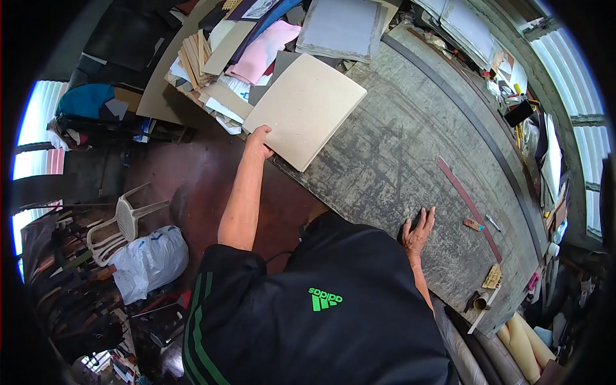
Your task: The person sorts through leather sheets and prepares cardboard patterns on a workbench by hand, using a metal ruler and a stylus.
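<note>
A thick stack of square beige board sheets (308, 106) lies near the table's left edge, its near corner by that edge. My left hand (259, 142) grips this stack at its left corner, thumb on top and the other fingers hidden from sight. On the scratched worktable (385, 147), my right hand (418, 232) rests with its fingers spread and nothing in them. To its right lie a long reddish strip (471, 206), a small orange and blue piece (473, 224) and a thin silver tool (493, 222), perhaps a knife.
Piled board offcuts and a pink cloth (264, 48) crowd the table's far left. Grey sheets (340, 29) are stacked behind. A long dark metal bar (475, 96) runs along the far side. A plastic chair (126, 218) and a white bag (154, 263) stand on the floor.
</note>
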A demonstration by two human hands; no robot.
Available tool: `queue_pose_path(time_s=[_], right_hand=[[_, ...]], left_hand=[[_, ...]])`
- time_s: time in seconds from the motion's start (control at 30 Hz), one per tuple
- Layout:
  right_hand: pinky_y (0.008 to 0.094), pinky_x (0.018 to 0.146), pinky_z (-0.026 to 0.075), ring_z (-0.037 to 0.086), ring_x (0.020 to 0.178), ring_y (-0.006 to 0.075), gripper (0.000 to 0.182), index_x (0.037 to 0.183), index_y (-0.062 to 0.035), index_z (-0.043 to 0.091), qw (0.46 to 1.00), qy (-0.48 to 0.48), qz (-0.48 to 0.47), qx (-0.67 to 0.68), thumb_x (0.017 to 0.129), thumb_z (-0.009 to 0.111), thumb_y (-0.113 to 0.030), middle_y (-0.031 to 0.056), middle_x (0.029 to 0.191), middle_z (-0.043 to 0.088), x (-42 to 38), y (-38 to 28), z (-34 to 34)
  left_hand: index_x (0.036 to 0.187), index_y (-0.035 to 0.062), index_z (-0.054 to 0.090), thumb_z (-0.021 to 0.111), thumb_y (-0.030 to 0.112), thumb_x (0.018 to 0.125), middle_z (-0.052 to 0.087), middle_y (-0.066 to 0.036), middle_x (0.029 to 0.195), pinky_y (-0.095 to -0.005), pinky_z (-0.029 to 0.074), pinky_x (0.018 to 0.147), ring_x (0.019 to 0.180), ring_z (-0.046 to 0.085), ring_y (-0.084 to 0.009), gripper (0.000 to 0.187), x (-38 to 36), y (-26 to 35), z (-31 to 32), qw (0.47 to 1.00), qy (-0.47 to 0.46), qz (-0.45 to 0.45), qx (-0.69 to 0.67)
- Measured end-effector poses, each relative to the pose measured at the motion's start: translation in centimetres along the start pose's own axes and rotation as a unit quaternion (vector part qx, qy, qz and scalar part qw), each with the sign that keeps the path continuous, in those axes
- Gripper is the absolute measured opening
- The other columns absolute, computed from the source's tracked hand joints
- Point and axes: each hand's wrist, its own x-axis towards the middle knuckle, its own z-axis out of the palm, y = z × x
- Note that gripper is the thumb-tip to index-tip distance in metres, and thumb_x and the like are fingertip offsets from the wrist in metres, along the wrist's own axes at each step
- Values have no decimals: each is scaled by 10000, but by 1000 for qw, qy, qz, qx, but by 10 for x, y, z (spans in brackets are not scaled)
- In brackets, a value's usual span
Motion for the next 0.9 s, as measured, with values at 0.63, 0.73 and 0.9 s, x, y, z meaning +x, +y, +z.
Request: queue_pose_path(time_s=[0.63, 0.73, 0.9], right_hand=[[498, 1083, 232, 249, 1328, 409, 594, 1340, -19, 340, 1000, 18, 11, -6, 822, 585, -175, 239, 1463, 190, -2, 1, 0], [499, 1082, 233, 247, 1331, 403, 606, 1350, -33, 336, 999, 27, 21, 1, 818, 590, -178, 239, 1466, 187, -4, 3, 2], [490, 1082, 237, 253, 1327, 404, 615, 1351, -40, 344, 999, 40, 25, 7, 809, 601, -177, 241, 1468, 184, -5, 4, 3]], left_hand=[[1194, 49, 496, 657, 227, 769, 572, -105, 1139, -453, 428, 929, 1081, 534, -287, 488, -31, -13, 12, 975, -121, 128, -138], [1266, 47, 443, 681, 216, 773, 533, -103, 1208, -441, 427, 943, 1112, 518, -285, 573, -49, -10, 18, 950, -187, 185, -168], [1277, 18, 425, 667, 129, 796, 530, -120, 1212, -438, 430, 959, 1127, 511, -287, 550, -17, -1, 10, 940, -242, 204, -123]])
